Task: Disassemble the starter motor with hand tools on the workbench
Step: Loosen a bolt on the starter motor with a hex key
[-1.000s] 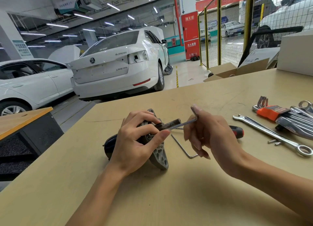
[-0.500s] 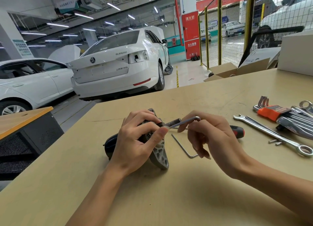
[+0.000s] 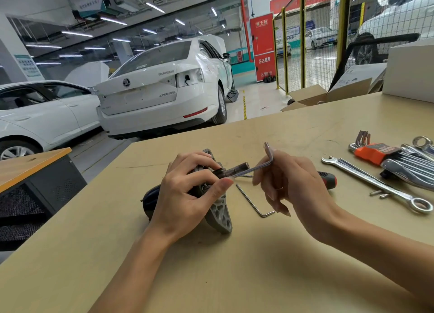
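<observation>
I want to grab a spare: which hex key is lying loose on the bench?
The bare L-shaped hex key between the starter motor and the right hand; the others sit in that hand or the orange holder.

Left hand [image 3: 185, 193] curls its fingers in a grip; right hand [image 3: 291, 183] pinches, wrist raised.

Starter motor [image 3: 218, 209] lies on its side on tan workbench [image 3: 234, 277]: dark rounded body to the left, grey ribbed flange w/ holes standing on edge, short shaft pointing right. Silver L-shaped hex key [image 3: 260, 164] has its long arm at the flange face, short arm pointing up.
</observation>
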